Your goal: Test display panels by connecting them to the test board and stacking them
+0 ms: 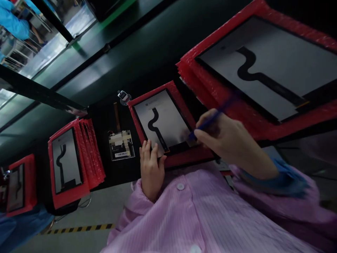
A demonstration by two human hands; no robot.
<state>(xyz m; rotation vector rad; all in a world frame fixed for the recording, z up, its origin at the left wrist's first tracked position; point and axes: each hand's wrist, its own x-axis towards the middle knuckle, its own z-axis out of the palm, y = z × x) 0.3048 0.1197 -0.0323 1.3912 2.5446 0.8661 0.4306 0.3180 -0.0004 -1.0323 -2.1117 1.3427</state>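
Note:
A display panel point(173, 117) with a pale grey back and black edges lies before me on a red bubble-wrap sheet point(180, 96). An S-shaped black flex cable point(152, 125) runs down its back. My left hand point(152, 170) rests flat on the panel's lower left corner, fingers stretched, close to the cable's end. Between the fingers of my right hand point(228, 138) is a thin blue pen-like stick point(228, 102), blurred by motion. Its lower tip is at the panel's lower right corner; whether it touches cannot be made out.
To the right is a stack of red bubble wrap point(195, 79) topped by a larger-looking panel point(286, 45). On the left are a small circuit board point(121, 144), another red stack point(91, 151) and a further panel point(16, 186). A metal post point(39, 91) crosses the upper left.

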